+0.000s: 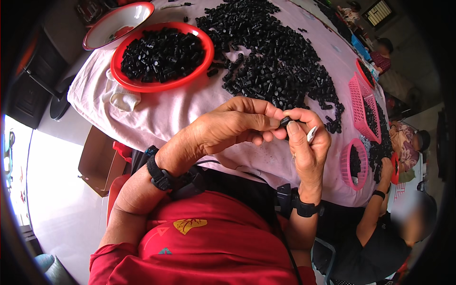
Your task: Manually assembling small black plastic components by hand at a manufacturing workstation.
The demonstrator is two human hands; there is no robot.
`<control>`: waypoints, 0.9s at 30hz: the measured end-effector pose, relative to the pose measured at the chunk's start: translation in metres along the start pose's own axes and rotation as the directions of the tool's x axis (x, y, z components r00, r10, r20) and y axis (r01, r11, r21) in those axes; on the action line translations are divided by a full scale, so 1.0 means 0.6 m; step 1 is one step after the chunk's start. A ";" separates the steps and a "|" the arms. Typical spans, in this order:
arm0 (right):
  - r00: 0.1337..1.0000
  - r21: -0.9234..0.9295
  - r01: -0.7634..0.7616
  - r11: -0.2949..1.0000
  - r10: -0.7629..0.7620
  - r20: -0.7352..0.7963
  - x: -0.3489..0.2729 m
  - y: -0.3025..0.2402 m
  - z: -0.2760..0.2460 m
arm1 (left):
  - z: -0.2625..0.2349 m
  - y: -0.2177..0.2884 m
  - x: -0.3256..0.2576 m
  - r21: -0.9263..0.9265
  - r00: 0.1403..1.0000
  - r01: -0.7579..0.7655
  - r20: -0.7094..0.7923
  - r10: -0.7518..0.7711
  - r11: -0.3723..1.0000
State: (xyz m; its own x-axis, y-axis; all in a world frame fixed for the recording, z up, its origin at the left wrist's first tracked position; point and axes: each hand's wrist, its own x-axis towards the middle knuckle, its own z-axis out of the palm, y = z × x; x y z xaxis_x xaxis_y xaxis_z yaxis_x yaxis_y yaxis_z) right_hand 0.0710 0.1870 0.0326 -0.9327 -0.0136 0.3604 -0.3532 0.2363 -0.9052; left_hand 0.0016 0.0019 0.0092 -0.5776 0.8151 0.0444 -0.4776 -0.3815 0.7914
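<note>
Pinching a black piece (284,122); yellow print (188,225) marks red shirt (216,254).

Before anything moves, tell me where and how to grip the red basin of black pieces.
Take the red basin by its near rim, probably at two well-spread spots, coming from the wearer's side: the broad rim is bare there, while black pieces fill the middle and the white basin crowds the far left.

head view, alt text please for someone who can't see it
The left hand and right hand pinch a small black cylindrical piece between them over a pale pink tablecloth. Beyond lie a large heap of similar black pieces and a round red basin filled with more.
</note>
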 end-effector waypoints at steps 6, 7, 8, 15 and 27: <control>1.000 0.042 -0.009 0.999 0.009 -0.006 0.000 -0.004 0.000 | 0.001 0.001 0.000 -0.012 1.000 0.014 -0.007 -0.014 1.000; 1.000 0.037 -0.006 0.999 0.006 -0.003 0.001 -0.004 0.000 | 0.001 0.001 0.000 -0.010 1.000 0.020 -0.011 -0.021 1.000; 1.000 0.037 -0.006 0.999 0.006 -0.002 0.000 -0.004 -0.001 | 0.002 0.002 -0.001 -0.011 1.000 0.020 -0.012 -0.020 1.000; 0.994 -0.065 0.104 0.992 -0.106 -0.032 0.003 0.015 0.006 | 0.000 -0.004 0.004 -0.029 1.000 0.008 -0.023 -0.009 1.000; 0.990 0.013 -0.073 0.997 0.074 -0.122 -0.004 0.000 0.002 | 0.002 -0.007 0.004 -0.142 0.996 0.084 -0.022 -0.088 0.986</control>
State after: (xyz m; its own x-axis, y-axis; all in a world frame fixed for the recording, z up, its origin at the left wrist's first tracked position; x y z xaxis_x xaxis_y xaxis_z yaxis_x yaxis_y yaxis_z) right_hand 0.0729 0.1861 0.0314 -0.9404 0.1229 0.3172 -0.2850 0.2244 -0.9319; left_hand 0.0029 0.0057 0.0067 -0.5475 0.8359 -0.0389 -0.6135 -0.3693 0.6980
